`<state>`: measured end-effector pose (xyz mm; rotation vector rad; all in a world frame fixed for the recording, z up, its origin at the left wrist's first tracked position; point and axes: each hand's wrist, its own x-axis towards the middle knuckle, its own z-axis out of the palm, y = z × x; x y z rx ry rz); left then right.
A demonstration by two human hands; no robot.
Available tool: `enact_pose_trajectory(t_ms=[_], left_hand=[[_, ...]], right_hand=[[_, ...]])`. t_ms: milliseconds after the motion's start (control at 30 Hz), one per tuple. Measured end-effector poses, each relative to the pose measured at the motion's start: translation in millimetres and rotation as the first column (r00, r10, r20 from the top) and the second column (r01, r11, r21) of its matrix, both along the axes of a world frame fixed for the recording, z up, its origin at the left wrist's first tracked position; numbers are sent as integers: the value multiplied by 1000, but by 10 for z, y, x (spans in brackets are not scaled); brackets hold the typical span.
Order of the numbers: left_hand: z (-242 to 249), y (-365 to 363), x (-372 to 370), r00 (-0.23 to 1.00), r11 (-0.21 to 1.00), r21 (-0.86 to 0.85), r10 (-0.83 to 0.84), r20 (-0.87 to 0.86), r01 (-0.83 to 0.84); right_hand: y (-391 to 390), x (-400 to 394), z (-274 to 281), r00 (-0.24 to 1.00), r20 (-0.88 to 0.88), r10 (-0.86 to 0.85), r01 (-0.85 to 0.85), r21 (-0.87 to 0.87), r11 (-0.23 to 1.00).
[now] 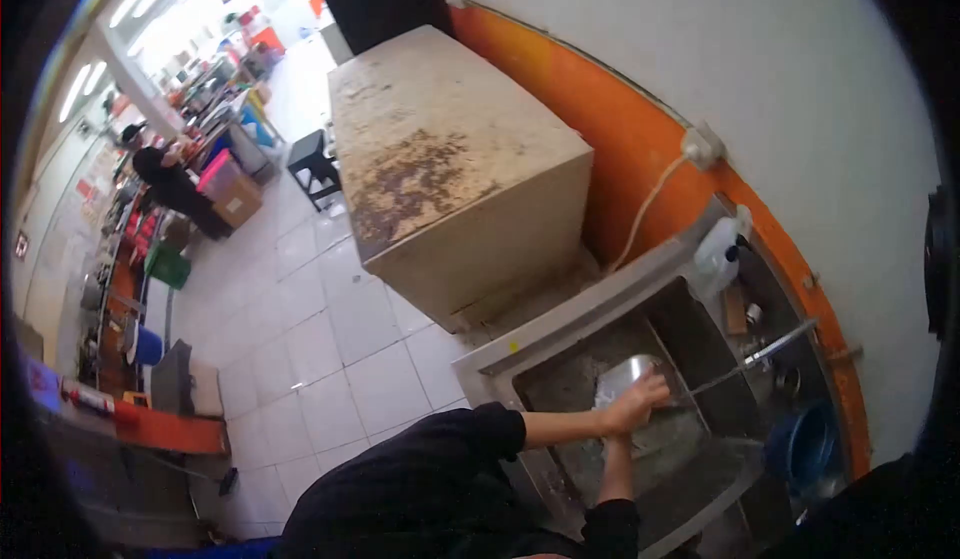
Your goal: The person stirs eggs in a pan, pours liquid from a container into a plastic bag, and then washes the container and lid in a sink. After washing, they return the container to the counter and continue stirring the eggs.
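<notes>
Both my arms, in black sleeves, reach into a steel sink (pixel 560 334). My left hand (pixel 640 395) rests on a shiny metal bowl (pixel 622 369) that stands tilted in the basin, fingers curled on its rim. My right hand (pixel 617 431) comes up from below and meets the left one just under the bowl. It is mostly covered there, so its grip is unclear. A long faucet (pixel 760 356) reaches over the sink just beyond my hands.
A white plastic jug (pixel 722 251) stands on the sink's back ledge and a blue basin (pixel 805 444) sits in the adjoining compartment. Beside the sink is a rusty chest freezer (pixel 450 159). A black stool (pixel 313 164) and a person (pixel 168 181) are farther off on the tiled floor.
</notes>
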<state>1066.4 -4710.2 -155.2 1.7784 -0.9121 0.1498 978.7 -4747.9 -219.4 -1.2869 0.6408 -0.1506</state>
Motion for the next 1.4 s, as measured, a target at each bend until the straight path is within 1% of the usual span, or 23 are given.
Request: enact_pose_trajectory(t_ms=[167, 233, 400, 500, 600, 633, 667, 700, 733, 867, 900, 933, 967, 1067, 1100, 1133, 1200, 1233, 1267, 1300, 1333, 1367, 1400], left_hand=[[-388, -199, -172, 948, 958, -215, 124, -293, -191], [-285, -55, -159, 987, 989, 56, 127, 99, -133], [-413, 249, -284, 938, 964, 147, -251, 239, 220], [-596, 395, -219, 800, 824, 257, -559, 217, 506], [-427, 465, -255, 857, 855, 70, -514, -19, 514], [-600, 507, -396, 952, 970, -4, -241, -191, 245], [-404, 364, -449, 879, 982, -173, -20, -477, -72], [-340, 257, -428, 179, 937, -192, -144, -973, -291], [-378, 218, -284, -82, 918, -104, -146, -986, -384], [-597, -93, -285, -246, 889, 67, -53, -968, -454], [-416, -115, -191, -276, 860, 279, 169, -946, -428], [-1109, -282, -167, -127, 848, 282, 252, -959, -449], [-1120, -259, -114, 227, 876, 293, 397, -890, -382], [-943, -307, -137, 538, 818, 242, 536, -650, -523], [-925, -216, -121, 552, 940, 272, 342, -761, -207], [-842, -117, -124, 657, 956, 286, 260, -708, -70], [-733, -13, -219, 800, 915, 340, 32, -599, 218], [-862, 6, -221, 815, 931, 327, 63, -576, 159], [-112, 236, -156, 695, 949, 279, 101, -712, 148], [-786, 107, -229, 784, 917, 398, 266, -561, -26], [-868, 263, -84, 955, 678, 682, -108, -277, 275], [-587, 265, -49, 806, 779, 536, 68, -588, 326], [-290, 259, -16, 554, 891, 393, 214, -805, 227]], right_hand=[[71, 197, 75, 935, 61, -349, 224, 663, 715], [-29, 309, 75, 872, 28, -489, 263, 815, 516], [-410, 233, 19, 720, -85, -688, 337, 910, 240], [-503, 96, -30, 688, -126, -715, 469, 829, 305], [-420, -82, 161, 671, 22, -741, 497, 728, 472], [-420, -181, 266, 650, 43, -759, 506, 721, 474], [-408, -239, 305, 641, 65, -765, 497, 724, 478], [-458, -384, 204, 688, 146, -711, 335, 805, 489], [-490, -445, 102, 710, 205, -674, 288, 789, 543], [-593, -717, -107, 791, 468, -395, 196, 418, 887], [-664, -740, -124, 893, 230, -387, 330, 249, 910], [-829, -813, -277, 745, -437, -505, 518, -99, 850], [-852, -775, -386, 775, -383, -503, 427, -270, 863], [-766, -722, -827, 815, -225, -534, 219, -734, 643], [-776, -742, -903, 829, -178, -530, 145, -846, 512], [-227, -330, 196, 954, 30, -297, 77, -986, 148], [-292, -34, 144, 983, 183, -20, 183, -983, -14], [-318, 125, 315, 993, 75, -93, 96, -965, 243], [-426, 208, 256, 982, -96, -162, 17, -812, 583], [-614, 308, 164, 977, -175, -125, -25, -672, 740], [-878, 374, -190, 990, -138, -43, 12, -216, 976], [-962, 344, -81, 974, -225, 13, 20, 143, 990], [-1162, 254, -642, 939, -342, 29, -10, 60, 998]])
